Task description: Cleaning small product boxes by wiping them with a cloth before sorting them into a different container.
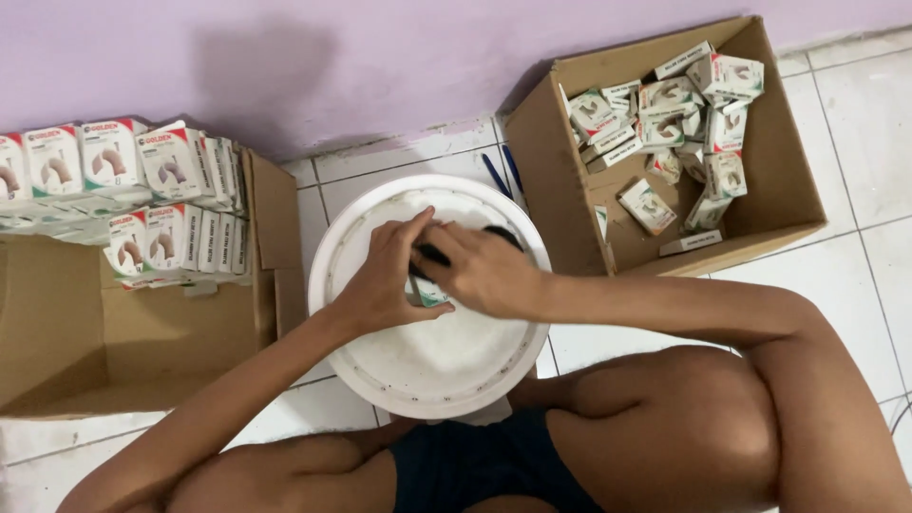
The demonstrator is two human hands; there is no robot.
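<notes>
Both hands meet over a round white plastic bucket lid [427,361] that serves as a small worktop on the white tiled floor [855,123], between the seated person's knees. The left hand [385,280] presses down with its fingers curled around a small white carton with a green edge [429,293], of which only a sliver shows beneath the palms. The right hand [480,271] crosses over it, fingers clenched around a small black object [432,255]; what this is cannot be told, as the hand covers most of it. To the right stands an open brown cardboard box [788,190] against the lilac wall [380,57], holding a loose jumble of small white cartons [665,123] with green and red bands and a picture of a curved beige part. To the left, another open brown cardboard box [95,332] carries neat upright rows of the same white cartons [123,171], red strip on top, green below, stacked along its far edge. Two blue pens [503,171] lie on the tiles between the lid and the right-hand box.
</notes>
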